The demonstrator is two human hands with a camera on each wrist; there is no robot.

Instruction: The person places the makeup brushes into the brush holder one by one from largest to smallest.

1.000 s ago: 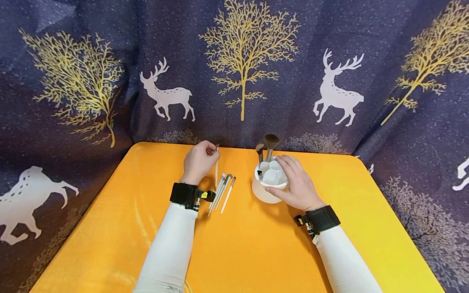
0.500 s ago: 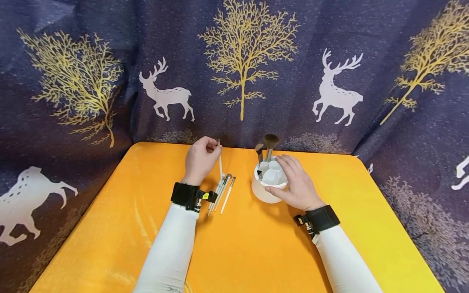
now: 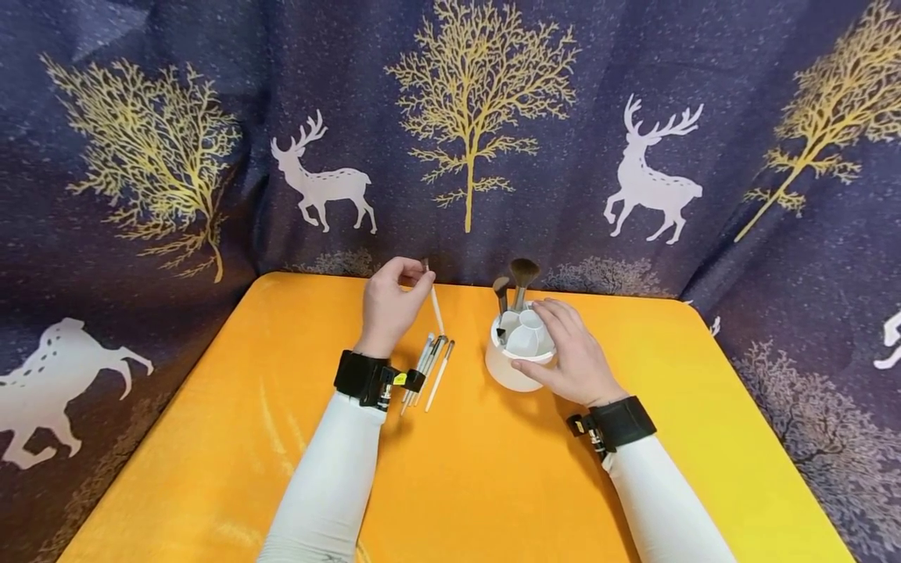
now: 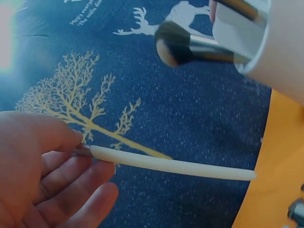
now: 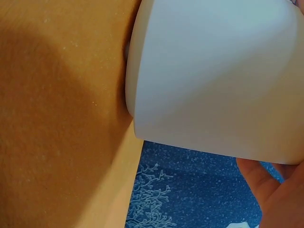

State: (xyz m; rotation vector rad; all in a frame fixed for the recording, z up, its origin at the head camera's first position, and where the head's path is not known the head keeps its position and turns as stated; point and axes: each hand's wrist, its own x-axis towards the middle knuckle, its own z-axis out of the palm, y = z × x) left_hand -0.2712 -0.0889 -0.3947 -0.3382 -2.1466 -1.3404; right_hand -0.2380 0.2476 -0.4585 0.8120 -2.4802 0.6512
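My left hand has a thin white-handled brush pinched between thumb and fingertips near its bristle end, the handle slanting down and to the right, lifted clear of the orange table; the left wrist view shows the thumb and curled fingers closed on the dark ferrule end with the pale shaft running free beyond them. It looks light, stiff and smooth, so I judge it will pivot easily in a two-finger pinch and could slip if I loosen up; taking it a little further along the handle would give steadier control of the tip than this hold at the very end. Just below it lie the remaining brushes, a loose bundle on the table beside my left wristband, also slim and likely to roll. My right hand is wrapped around the near and right side of the white round holder, fingers curled over its rim, and the right wrist view shows only its smooth white wall resting on the cloth with a bit of palm at the edge. The holder has divided compartments, and two dark-bristled brushes stand upright in the far ones. It seems rigid, light and tippable, hence the steadying grip. Behind everything hangs a dark deer-and-tree curtain.
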